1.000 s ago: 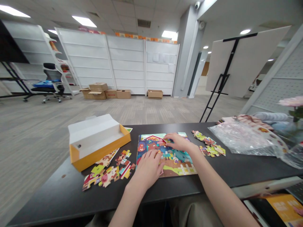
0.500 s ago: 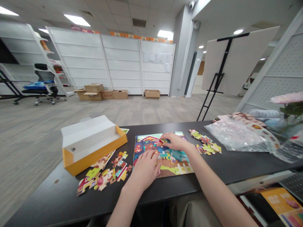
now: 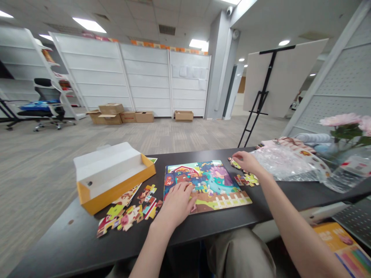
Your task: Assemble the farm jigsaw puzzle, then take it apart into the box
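Note:
A partly covered puzzle board (image 3: 214,185) lies on the black table, showing a red barn, animals and a white fence. My left hand (image 3: 180,199) rests on its lower left part with the fingers stretched out flat. Over the loose puzzle pieces (image 3: 249,179) to the right of the board is my right hand (image 3: 247,161). Its fingers are bent down and apart, covering some of the pieces; I see nothing held in them. More loose puzzle pieces (image 3: 130,216) are heaped left of the board.
An open yellow and white box (image 3: 116,177) stands at the table's left, partly over a printed sheet. Crumpled clear plastic (image 3: 284,162) lies on the right, beside a clear bottle (image 3: 344,173) and pink flowers (image 3: 342,119). An easel (image 3: 262,92) stands behind the table.
My right hand has moved right, off the puzzle board and onto the loose pieces, uncovering the board's right part. My left hand stays on the board. The view has shifted slightly right.

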`<state>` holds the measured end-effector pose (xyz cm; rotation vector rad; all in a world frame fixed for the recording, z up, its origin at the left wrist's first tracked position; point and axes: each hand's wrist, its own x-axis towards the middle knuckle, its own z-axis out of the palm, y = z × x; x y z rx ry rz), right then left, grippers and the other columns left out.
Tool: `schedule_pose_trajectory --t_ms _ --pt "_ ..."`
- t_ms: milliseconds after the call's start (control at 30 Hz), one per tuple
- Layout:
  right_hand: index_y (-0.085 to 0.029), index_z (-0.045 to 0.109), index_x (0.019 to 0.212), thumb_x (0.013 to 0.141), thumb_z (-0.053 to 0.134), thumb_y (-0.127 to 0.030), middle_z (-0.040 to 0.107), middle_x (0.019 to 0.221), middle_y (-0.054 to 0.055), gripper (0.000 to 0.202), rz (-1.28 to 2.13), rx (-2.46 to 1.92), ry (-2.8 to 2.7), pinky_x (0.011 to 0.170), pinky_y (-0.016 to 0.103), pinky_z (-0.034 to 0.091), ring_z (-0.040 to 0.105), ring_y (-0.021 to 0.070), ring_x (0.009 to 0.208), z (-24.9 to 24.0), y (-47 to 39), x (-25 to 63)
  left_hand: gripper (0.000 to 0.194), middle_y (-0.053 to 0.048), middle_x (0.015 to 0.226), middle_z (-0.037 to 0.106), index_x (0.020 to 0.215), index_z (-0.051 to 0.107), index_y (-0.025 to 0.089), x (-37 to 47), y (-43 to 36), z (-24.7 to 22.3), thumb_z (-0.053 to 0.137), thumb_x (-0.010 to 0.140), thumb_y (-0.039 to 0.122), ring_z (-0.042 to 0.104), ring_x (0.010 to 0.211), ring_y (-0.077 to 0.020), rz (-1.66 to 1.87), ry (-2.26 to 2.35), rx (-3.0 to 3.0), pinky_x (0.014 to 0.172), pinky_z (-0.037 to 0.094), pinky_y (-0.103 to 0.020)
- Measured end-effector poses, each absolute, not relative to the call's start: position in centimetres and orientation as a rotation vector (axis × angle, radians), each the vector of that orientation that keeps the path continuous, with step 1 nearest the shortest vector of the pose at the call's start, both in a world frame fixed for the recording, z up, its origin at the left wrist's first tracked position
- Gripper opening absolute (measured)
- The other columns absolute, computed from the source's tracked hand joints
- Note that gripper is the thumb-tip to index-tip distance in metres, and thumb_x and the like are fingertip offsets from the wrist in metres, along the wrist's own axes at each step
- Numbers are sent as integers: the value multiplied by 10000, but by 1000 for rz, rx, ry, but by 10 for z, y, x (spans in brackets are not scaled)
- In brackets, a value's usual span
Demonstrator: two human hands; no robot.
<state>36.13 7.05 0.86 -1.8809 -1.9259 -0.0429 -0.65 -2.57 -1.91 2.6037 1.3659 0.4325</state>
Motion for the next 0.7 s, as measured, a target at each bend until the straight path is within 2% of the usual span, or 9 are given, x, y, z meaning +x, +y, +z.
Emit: schedule_pose_trajectory --t_ms 100,200,400,533,700 --pt "-173 733 988 800 664 -471 762 1030 131 359 -71 -2172 -1930 782 330 525 704 293 953 5 59 416 392 -113 1380 580 1330 569 197 -7 -24 -22 473 982 350 507 1300 -271 426 1374 2610 1110 394 -431" --pt "-186 727 993 727 710 -555 765 1009 129 455 18 -2204 -1983 742 333 527 712 300 909 -4 49 438 392 -114 1379 583 1329 569 199 -7 -23 -23 469 979 346 509 1298 -273 427 1378 2619 1106 397 -439" --pt "-198 676 930 789 636 -519 741 797 66 353 5 -2072 -2107 636 299 468 691 244 740 -13 43 435 399 -114 1387 581 1328 576 190 -8 -22 -21 464 980 350 500 1312 -273 406 1365 2618 1113 393 -439" --pt "-206 632 904 756 675 -449 731 709 32 287 141 -2028 -2004 618 281 475 685 211 676 -5 38 448 406 -113 1399 575 1338 576 191 -8 -22 -22 459 983 348 498 1320 -275 399 1374 2614 1119 390 -435" --pt "-205 630 886 650 753 -586 766 803 79 465 417 -1971 -1690 610 299 531 708 228 691 1 26 475 413 -120 1405 571 1349 566 190 -8 -21 -23 468 982 351 499 1324 -273 401 1368 2620 1128 382 -434"
